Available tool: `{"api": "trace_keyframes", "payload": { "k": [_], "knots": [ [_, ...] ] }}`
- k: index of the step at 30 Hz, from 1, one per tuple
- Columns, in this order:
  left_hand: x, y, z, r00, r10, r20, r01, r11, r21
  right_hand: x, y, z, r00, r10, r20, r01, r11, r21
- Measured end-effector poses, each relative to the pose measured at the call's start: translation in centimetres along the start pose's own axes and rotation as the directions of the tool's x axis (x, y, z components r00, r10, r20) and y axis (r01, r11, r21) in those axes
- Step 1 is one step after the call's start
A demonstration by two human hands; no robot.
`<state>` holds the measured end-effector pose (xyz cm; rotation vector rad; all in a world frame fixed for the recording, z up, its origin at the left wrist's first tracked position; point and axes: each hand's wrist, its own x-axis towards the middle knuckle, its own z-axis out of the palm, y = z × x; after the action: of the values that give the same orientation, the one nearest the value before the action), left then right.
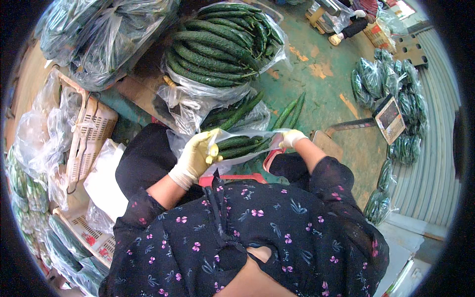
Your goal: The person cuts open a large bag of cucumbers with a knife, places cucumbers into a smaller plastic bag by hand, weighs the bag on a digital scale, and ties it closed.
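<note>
Between my two gloved hands a clear plastic bag (243, 160) is stretched, with several dark green cucumbers (245, 148) lying inside it. My left hand (197, 152) grips the bag's left end, fingers curled over the plastic. At the other end my right hand (293, 139) pinches the bag's edge. Just beyond the bag, more cucumbers (235, 113) lie on loose clear plastic. Two cucumbers (291, 111) rest on the green floor near my right hand. Behind these, a large heap of long cucumbers (215, 48) fills an open plastic-lined sack.
A digital scale (389, 118) stands to the right, before stacked bagged cucumbers (386, 81). On the left are a plastic crate (97, 128) with a wire handle and a big plastic-wrapped bundle (111, 41). A seated person (358, 24) is at the far right beside another scale (326, 15).
</note>
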<state>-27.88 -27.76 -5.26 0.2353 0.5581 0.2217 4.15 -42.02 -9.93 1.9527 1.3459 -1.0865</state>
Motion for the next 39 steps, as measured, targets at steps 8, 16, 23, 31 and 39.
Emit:
{"api": "trace_keyframes", "payload": {
  "k": [8,16,23,31,39],
  "knots": [
    [-0.9,1.7,2.5,0.992,0.121,0.017,-0.121,0.947,0.298,-9.2,-2.1,-0.7,0.929,-0.185,-0.322,0.135,0.976,-0.169],
    [3.2,0.1,0.4,0.995,0.019,-0.097,0.002,0.977,0.215,-3.6,-1.9,-7.1,0.874,-0.338,-0.348,0.364,0.931,0.010],
    [3.9,-1.0,1.2,0.991,-0.027,-0.131,0.062,0.961,0.269,6.0,-5.3,-24.7,0.508,-0.201,-0.837,0.495,0.864,0.093],
    [4.3,-0.1,0.9,0.978,-0.088,-0.191,0.149,0.931,0.332,16.7,-10.3,-33.4,0.598,-0.006,-0.802,0.362,0.894,0.264],
    [4.2,0.4,-0.3,0.953,-0.141,-0.267,0.175,0.979,0.108,15.5,-5.6,-37.0,0.773,-0.133,-0.620,0.625,0.322,0.711]
  ]
}}
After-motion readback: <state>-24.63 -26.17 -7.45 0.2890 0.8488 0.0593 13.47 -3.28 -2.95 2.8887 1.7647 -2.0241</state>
